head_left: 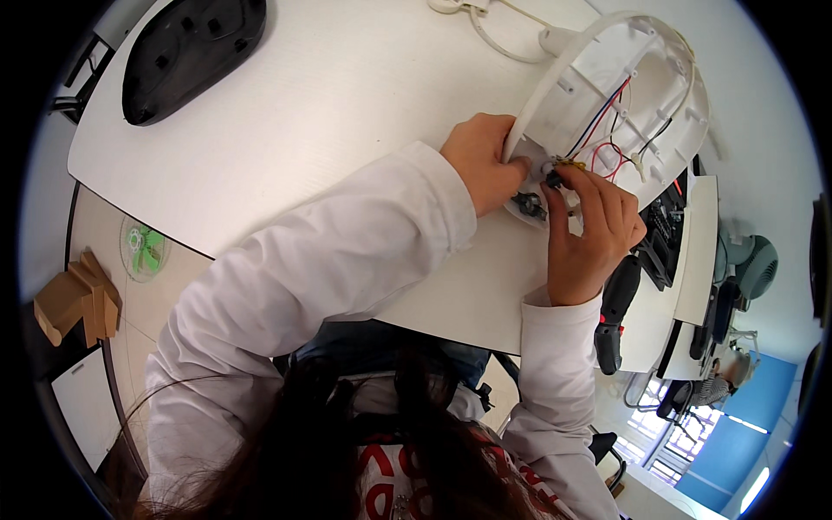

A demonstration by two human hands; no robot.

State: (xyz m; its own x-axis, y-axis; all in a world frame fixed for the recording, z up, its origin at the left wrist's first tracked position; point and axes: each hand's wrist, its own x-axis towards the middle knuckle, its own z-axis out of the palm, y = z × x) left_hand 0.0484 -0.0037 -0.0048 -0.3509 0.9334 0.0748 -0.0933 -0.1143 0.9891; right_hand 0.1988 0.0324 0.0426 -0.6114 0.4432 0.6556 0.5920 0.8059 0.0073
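An oval white plastic housing (598, 65) lies tilted at the right of the table, its hollow inner side showing. Red, blue and black wires (604, 113) run across its ribs and screw posts. My left hand (487, 165) is closed around the housing's near left rim, thumb inside. With fingertips pinched, my right hand (594, 221) holds a small dark part (553, 178) inside the near end; its exact kind is hidden by the fingers. Just below it sits another dark component (529, 205) in the housing.
A black oval plastic cover (195, 56) rests at the table's far left. Beside my right wrist lies a black power screwdriver (615, 312), with a dark tool case (664, 230) behind it. A white cable (498, 48) trails at the top. Cardboard boxes (82, 299) stand off the table's left side.
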